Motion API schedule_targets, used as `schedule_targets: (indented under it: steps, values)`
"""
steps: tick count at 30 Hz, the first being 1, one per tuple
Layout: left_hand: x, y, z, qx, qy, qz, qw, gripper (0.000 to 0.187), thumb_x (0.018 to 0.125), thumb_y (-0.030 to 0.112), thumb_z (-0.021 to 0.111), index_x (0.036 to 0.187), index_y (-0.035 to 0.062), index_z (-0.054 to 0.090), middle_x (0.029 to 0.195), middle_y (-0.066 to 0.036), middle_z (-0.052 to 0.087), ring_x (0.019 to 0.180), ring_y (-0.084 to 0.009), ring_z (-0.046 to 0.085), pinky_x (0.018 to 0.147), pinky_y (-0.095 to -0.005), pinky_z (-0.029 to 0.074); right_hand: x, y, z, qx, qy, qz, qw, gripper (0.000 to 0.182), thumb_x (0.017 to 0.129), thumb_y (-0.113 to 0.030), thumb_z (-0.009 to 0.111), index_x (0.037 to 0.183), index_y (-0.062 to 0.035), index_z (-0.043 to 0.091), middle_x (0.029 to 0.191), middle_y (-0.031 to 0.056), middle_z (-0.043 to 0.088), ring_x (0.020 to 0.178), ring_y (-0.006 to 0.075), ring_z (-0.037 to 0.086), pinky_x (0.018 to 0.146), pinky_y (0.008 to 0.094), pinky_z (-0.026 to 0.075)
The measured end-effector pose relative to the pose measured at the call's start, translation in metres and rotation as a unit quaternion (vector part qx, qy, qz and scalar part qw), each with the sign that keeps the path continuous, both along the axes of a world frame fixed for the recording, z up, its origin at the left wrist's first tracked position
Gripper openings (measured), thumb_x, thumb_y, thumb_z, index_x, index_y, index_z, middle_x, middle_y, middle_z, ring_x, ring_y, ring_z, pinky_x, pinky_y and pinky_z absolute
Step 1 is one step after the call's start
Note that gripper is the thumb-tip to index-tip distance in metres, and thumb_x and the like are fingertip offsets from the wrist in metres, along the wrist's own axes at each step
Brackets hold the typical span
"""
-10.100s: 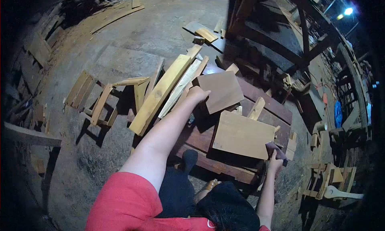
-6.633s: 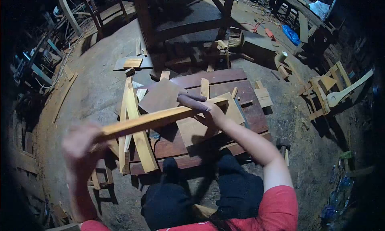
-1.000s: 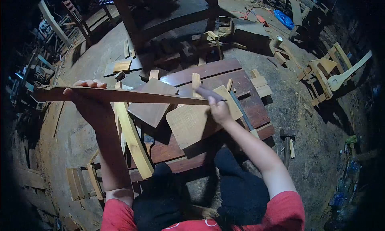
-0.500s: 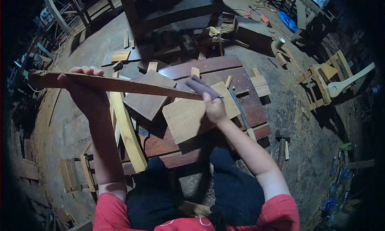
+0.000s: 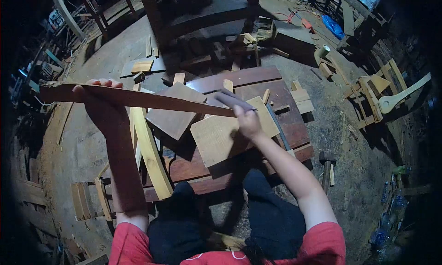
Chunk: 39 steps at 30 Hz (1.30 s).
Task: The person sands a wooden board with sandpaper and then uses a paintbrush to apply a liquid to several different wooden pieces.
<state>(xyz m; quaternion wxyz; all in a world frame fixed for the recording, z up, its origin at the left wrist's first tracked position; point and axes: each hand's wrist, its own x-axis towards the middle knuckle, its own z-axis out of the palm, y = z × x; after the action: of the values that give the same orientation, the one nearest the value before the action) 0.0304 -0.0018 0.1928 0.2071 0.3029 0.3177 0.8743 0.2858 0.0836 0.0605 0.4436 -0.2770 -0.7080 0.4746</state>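
Note:
My left hand [image 5: 105, 114] is wrapped around the left part of a long, narrow wooden strip [image 5: 156, 101], fingertips showing over its upper edge. The strip is raised across my view, above the boards. Near its right end, my right hand [image 5: 249, 124] is closed on a folded grey sheet that looks like sandpaper [image 5: 231, 100], lying against the strip. Below my right hand is a pale wooden board [image 5: 214, 143]. A darker square board [image 5: 172, 120] lies beneath the strip's middle.
Both boards rest on a low reddish-brown slatted table [image 5: 191, 168]. A yellowish wooden slat [image 5: 152, 157] leans at its left side. A hammer [image 5: 327, 161] is on the floor to the right, with a wooden frame [image 5: 368, 99] and a wooden spoon-shaped piece [image 5: 400, 97] farther out.
The whole view has shifted slightly, with the scene sitting a little farther right. Both hands keep their holds, and the sheet stays near the strip's right end.

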Motion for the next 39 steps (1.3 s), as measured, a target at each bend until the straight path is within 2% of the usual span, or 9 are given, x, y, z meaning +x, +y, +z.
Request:
schedule_targets:
  steps: [3,8,9,12,20,22,30,34,39]
  values:
    - [0.004,0.0,0.001,0.016,0.009,-0.007,1.0,0.042,0.074,0.05,0.043,0.076,0.0076,0.047,0.062,-0.004,0.047,0.056,-0.0167,0.047,0.056,-0.0277,0.041,0.043,0.033,-0.058,0.066,-0.192,-0.081,0.976,0.034,0.079,-0.013,0.028,0.098,-0.0025,0.054,0.105,0.0133,0.05,0.105,0.0221,0.042,0.088,0.0292,0.03]
    - [0.018,0.001,0.01,-0.004,0.019,0.026,0.999,0.042,0.075,0.049,0.043,0.076,0.0072,0.047,0.062,-0.004,0.048,0.058,-0.0163,0.048,0.057,-0.0281,0.042,-0.006,0.013,-0.009,0.039,0.0,0.004,0.999,0.032,0.081,-0.021,0.032,0.09,-0.0014,0.056,0.095,0.017,0.053,0.096,0.026,0.047,0.083,0.031,0.035]
    - [0.018,0.001,0.009,-0.006,0.016,0.036,0.999,0.042,0.075,0.049,0.043,0.075,0.0073,0.047,0.062,-0.004,0.048,0.058,-0.0163,0.049,0.057,-0.0283,0.042,-0.012,0.001,0.005,-0.13,-0.213,-0.049,0.967,0.037,0.081,-0.029,0.034,0.087,-0.0002,0.056,0.085,0.0194,0.055,0.087,0.0287,0.052,0.077,0.0328,0.038]
    - [0.017,0.0,0.008,-0.013,0.018,0.045,0.999,0.041,0.075,0.049,0.042,0.075,0.0076,0.047,0.062,-0.003,0.048,0.058,-0.0162,0.049,0.057,-0.0286,0.043,-0.027,-0.015,0.051,-0.119,-0.235,0.048,0.964,0.036,0.082,-0.03,0.039,0.091,0.002,0.053,0.086,0.0084,0.053,0.082,0.0109,0.047,0.073,0.0243,0.037]
    - [0.015,-0.003,0.007,-0.015,0.024,0.025,0.999,0.041,0.075,0.049,0.041,0.075,0.0081,0.046,0.062,-0.003,0.048,0.058,-0.0159,0.049,0.057,-0.0284,0.043,0.049,0.036,-0.074,0.049,-0.074,-0.052,0.995,0.036,0.08,-0.022,0.032,0.098,0.0013,0.051,0.1,0.0155,0.052,0.096,0.0237,0.048,0.081,0.0314,0.036]
    - [0.016,-0.002,0.007,0.003,0.041,0.002,0.999,0.041,0.075,0.049,0.042,0.075,0.008,0.046,0.062,-0.003,0.047,0.058,-0.0153,0.048,0.057,-0.0282,0.042,0.056,0.038,-0.064,-0.023,-0.277,-0.123,0.953,0.034,0.079,-0.021,0.031,0.095,-0.0017,0.054,0.098,0.0152,0.053,0.093,0.0245,0.05,0.081,0.0315,0.036]
    - [0.021,-0.002,0.007,0.005,0.021,0.01,1.0,0.04,0.075,0.048,0.043,0.076,0.0077,0.046,0.062,-0.002,0.047,0.058,-0.0143,0.048,0.056,-0.027,0.043,-0.028,-0.009,0.03,-0.057,-0.188,-0.009,0.98,0.036,0.082,-0.027,0.038,0.089,0.0046,0.052,0.076,0.0102,0.056,0.072,0.0159,0.052,0.069,0.0263,0.039]
    - [0.02,-0.004,0.008,0.001,0.026,0.002,1.0,0.041,0.075,0.048,0.043,0.077,0.0076,0.047,0.064,-0.003,0.047,0.059,-0.0141,0.048,0.057,-0.0272,0.043,-0.002,0.004,-0.018,-0.06,0.01,0.004,0.998,0.033,0.081,-0.021,0.035,0.092,0.0058,0.051,0.088,0.0122,0.055,0.085,0.0152,0.05,0.077,0.0245,0.036]
    - [0.017,-0.002,0.006,0.005,0.023,-0.008,1.0,0.042,0.074,0.049,0.043,0.076,0.0076,0.047,0.063,-0.003,0.047,0.059,-0.0147,0.048,0.058,-0.028,0.043,0.051,0.027,-0.044,0.048,-0.172,-0.071,0.981,0.034,0.081,-0.016,0.028,0.097,-0.0009,0.053,0.095,0.0147,0.055,0.099,0.0215,0.047,0.084,0.027,0.035]
